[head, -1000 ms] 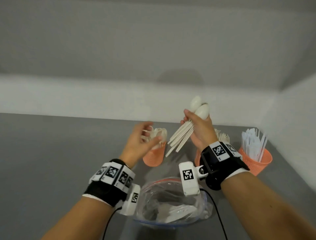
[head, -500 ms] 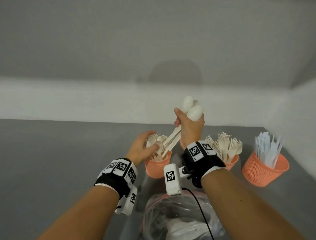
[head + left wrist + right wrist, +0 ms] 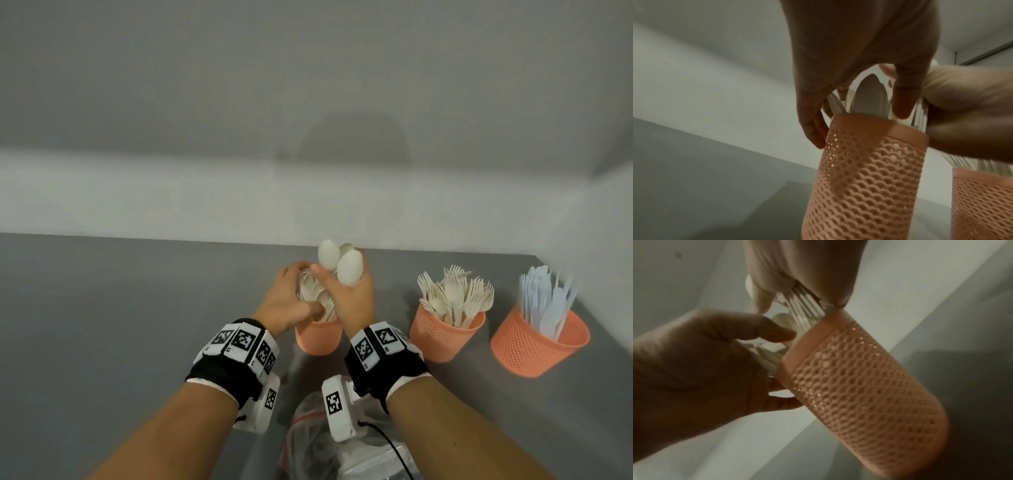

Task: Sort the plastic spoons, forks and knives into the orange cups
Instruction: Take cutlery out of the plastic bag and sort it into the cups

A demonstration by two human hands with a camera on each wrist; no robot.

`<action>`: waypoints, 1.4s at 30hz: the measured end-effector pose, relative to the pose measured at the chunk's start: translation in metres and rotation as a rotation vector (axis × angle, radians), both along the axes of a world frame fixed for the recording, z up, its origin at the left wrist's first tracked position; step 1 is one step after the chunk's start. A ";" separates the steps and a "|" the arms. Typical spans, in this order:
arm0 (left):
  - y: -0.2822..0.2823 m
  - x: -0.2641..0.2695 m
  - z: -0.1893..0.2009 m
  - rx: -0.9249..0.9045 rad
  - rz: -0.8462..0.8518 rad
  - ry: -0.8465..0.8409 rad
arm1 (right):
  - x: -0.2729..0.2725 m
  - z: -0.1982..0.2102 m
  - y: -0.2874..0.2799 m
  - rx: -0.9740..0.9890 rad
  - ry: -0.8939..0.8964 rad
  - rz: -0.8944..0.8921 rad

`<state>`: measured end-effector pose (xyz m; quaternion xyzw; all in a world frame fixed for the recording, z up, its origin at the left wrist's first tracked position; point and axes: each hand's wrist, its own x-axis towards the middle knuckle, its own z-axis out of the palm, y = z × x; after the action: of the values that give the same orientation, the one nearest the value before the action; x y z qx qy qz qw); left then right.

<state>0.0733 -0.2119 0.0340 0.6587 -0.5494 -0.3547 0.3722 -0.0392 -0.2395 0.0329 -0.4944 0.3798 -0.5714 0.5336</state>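
Note:
My right hand (image 3: 342, 291) grips a bundle of white plastic spoons (image 3: 349, 267) by the necks, bowls up. Their handles (image 3: 803, 308) slide down into the left orange mesh cup (image 3: 318, 339). My left hand (image 3: 306, 291) curls over the spoons standing in that cup (image 3: 869, 97), with thumb and fingers around their bowls just above the rim. The middle orange cup (image 3: 442, 339) holds forks (image 3: 455, 294). Knives (image 3: 544, 301) stand in the right orange cup (image 3: 534, 346).
A clear plastic zip bag (image 3: 315, 442) with more white cutlery lies on the grey table (image 3: 120, 325) just in front of me, under my wrists. A pale wall runs behind the cups, and another wall closes the right side.
My right hand has come down and left, bringing the spoon handles into the left cup. My left hand has closed in over the spoons in that cup.

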 end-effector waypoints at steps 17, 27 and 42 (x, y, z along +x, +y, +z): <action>0.006 -0.021 0.005 -0.297 0.060 -0.152 | -0.040 0.008 0.012 -0.147 0.566 0.143; 0.075 -0.047 0.016 -0.508 -0.107 -0.198 | -0.096 0.044 0.053 -0.206 0.950 0.393; 0.122 -0.048 -0.057 0.233 -0.484 -0.604 | -0.161 -0.053 0.125 -0.307 1.304 0.385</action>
<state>0.0251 -0.0902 -0.0226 0.6227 -0.7293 -0.2827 0.0226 -0.2003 -0.1140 -0.0205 -0.8651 0.4432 -0.1002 0.2125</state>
